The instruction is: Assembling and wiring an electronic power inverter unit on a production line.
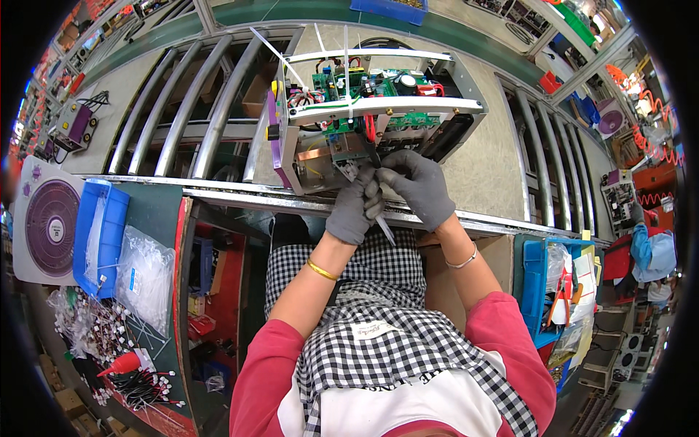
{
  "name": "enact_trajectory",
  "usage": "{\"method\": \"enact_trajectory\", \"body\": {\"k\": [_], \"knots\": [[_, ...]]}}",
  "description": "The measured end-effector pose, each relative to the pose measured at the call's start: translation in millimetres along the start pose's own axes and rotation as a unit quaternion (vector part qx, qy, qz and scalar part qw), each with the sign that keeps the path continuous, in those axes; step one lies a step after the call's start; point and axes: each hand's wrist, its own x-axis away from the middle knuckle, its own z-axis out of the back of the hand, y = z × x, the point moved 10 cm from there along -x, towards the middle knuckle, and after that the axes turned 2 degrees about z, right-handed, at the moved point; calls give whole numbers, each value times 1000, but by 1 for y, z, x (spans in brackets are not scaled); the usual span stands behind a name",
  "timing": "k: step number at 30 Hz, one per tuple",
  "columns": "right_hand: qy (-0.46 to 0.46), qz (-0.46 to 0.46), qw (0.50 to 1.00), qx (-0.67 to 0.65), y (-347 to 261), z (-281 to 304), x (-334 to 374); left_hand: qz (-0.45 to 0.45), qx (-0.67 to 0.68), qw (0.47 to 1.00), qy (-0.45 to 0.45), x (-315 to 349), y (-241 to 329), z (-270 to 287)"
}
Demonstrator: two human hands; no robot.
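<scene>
An open electronics chassis (378, 104) with white rails, a purple end panel (277, 135) and green circuit boards (368, 84) stands in front of me. Both my hands wear grey gloves and meet at its near side. My left hand (357, 207) is closed, and a thin pale strip (385, 231) sticks out below its fingers. My right hand (421, 188) pinches close beside it, near dark and red wires (370, 131) that hang from the chassis. Whatever lies between its fingertips is hidden. White cable ties (348, 69) stick up from the chassis.
Metal rollers (191, 109) flank the worktop on the left, with more rollers (546, 156) on the right. At left are a blue bin (98, 240), a bag of cable ties (145, 273), wire harnesses (138, 382) and a fan (53, 226). Another blue bin (535, 291) stands at right.
</scene>
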Motion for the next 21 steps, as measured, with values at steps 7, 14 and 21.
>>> {"method": "enact_trajectory", "body": {"k": [7, 14, 21], "knots": [[23, 200, 956, 211, -45, 2, 7, -79, -336, 926, 154, 38, 46, -11], [55, 230, 960, 150, -30, -28, 17, -322, -709, 616, 117, 56, 121, -94], [119, 208, 957, 163, -4, -52, 10, -341, -730, 583, 101, 44, 122, -97]]}}
